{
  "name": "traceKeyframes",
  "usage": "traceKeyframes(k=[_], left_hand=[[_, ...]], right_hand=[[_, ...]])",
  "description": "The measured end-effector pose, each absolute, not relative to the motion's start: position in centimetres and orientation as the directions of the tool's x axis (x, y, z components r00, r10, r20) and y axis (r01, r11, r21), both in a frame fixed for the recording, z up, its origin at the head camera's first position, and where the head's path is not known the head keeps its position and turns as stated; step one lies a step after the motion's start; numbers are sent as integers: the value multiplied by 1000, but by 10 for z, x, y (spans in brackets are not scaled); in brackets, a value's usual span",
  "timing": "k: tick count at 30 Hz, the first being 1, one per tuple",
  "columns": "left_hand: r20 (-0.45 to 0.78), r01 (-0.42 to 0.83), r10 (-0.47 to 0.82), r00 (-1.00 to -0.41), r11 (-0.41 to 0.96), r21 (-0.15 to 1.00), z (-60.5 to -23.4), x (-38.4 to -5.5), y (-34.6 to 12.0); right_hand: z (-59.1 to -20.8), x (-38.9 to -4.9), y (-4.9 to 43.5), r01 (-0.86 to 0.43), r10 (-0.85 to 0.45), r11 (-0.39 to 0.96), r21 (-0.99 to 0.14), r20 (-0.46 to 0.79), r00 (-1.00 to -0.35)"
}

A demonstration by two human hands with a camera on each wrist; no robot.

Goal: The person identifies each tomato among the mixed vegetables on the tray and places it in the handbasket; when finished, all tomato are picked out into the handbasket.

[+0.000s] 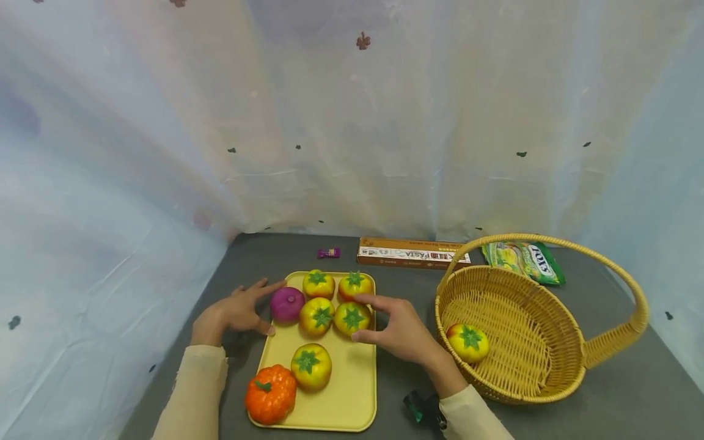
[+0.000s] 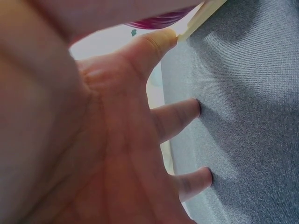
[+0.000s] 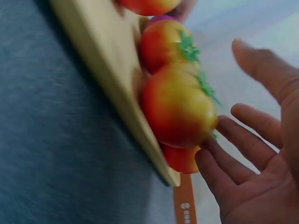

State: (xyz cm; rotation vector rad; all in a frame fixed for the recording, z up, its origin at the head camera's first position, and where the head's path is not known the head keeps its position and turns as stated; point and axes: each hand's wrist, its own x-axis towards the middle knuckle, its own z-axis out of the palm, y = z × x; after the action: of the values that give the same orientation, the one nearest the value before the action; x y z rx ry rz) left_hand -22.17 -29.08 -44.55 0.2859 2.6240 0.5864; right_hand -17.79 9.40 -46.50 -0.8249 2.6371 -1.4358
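On the yellow tray [image 1: 352,397] lie several yellow-red toy tomatoes with green star-shaped tops, a purple round toy vegetable [image 1: 287,305] and an orange pumpkin [image 1: 271,395]. My left hand [image 1: 236,311] spreads its fingers at the tray's upper left edge, beside the purple vegetable; in the left wrist view two fingertips [image 2: 194,108] meet the grey cloth. At the tray's right side, my right hand [image 1: 398,327] has its fingers extended around the nearest tomato [image 1: 352,318], thumb apart. In the right wrist view its fingertips come right at that tomato [image 3: 180,107], palm uncovered.
Right of the tray stands a wicker basket [image 1: 511,391] with a tall handle and one tomato [image 1: 467,343] inside. Behind are a pasta box [image 1: 412,252], a green candy bag [image 1: 525,261] and a small purple packet [image 1: 329,253]. A dark object [image 1: 420,408] lies by my right wrist.
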Motion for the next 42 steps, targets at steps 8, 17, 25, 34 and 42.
traceKeyframes(k=[8,17,25,34,42], left_hand=[[-360,116,294,-885,890,441,-444,-222,-292],[-361,112,291,-886,890,443,-446,-222,-292],[-368,101,288,-884,887,452,-449,-224,-292],[-372,86,277,-886,887,454,-443,-222,-292],[-373,88,278,-885,887,452,-444,-222,-291]], right_hand=[[-478,-179,84,-415,-408,469,-780,225,-885],[-485,-179,78,-394,-394,474,-788,211,-895],[-461,-172,91,-388,-439,438,-811,184,-879],[-425,-143,128,-391,-467,340,-855,208,-860],[-409,-106,196,-347,-411,301,-888,208,-888]])
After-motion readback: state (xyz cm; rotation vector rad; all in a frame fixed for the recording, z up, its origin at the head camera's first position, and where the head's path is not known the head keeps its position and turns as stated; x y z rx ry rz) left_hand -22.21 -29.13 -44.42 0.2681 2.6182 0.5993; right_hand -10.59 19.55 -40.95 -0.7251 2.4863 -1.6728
